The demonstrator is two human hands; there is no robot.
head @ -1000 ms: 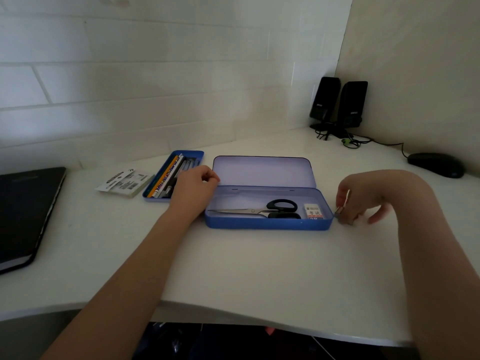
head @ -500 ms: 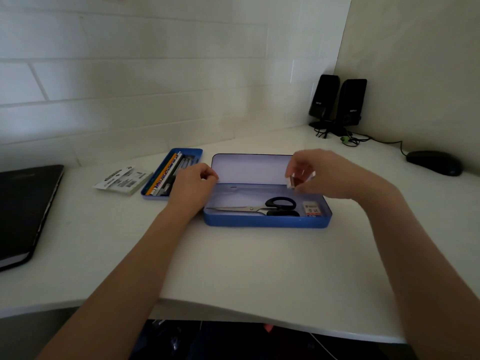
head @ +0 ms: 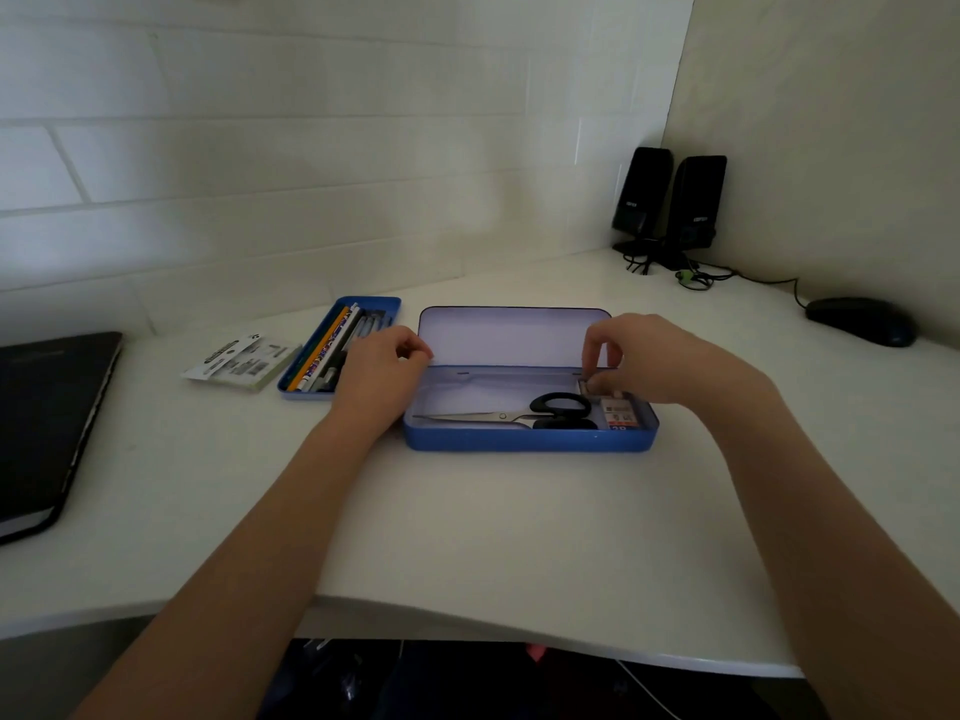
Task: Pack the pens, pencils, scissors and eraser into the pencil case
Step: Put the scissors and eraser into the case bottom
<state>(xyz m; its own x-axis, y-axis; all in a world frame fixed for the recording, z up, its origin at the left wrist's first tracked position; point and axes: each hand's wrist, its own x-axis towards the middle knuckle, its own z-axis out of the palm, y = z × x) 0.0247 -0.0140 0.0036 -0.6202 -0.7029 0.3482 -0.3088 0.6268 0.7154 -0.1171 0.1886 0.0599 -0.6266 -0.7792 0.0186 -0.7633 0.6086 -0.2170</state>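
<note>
- The blue pencil case (head: pixel 530 440) lay open on the white table (head: pixel 467 537), its lid tipped back toward the wall and its long side running left to right in front of the person.
- The scissors (head: pixel 524 412) lay flat inside it, parallel to that long side, blades pointing left and black handles to the right.
- Just right of the handles sat a labelled eraser (head: pixel 619 414) against the case's right end.
- The right hand (head: pixel 660 358) hovered over that back right corner, fingertips pinched on a small pale object (head: pixel 589 387) and lowering it into the case just behind the eraser; what the object was could not be made out.
- The left hand (head: pixel 382 368) rested at the case's left back corner, fingers loosely curled against the rim, holding nothing that showed.
- The pens and pencils (head: pixel 332 350) were not yet packed: they lay in a separate blue tray (head: pixel 387 304) just left of the case, their long axes slanting from near-left to far-right.
- That tray lay touching or right beside the left hand and well apart from the right, so the left hand looked better placed to fetch them.
- They would likely need turning to lie parallel with the scissors.
</note>
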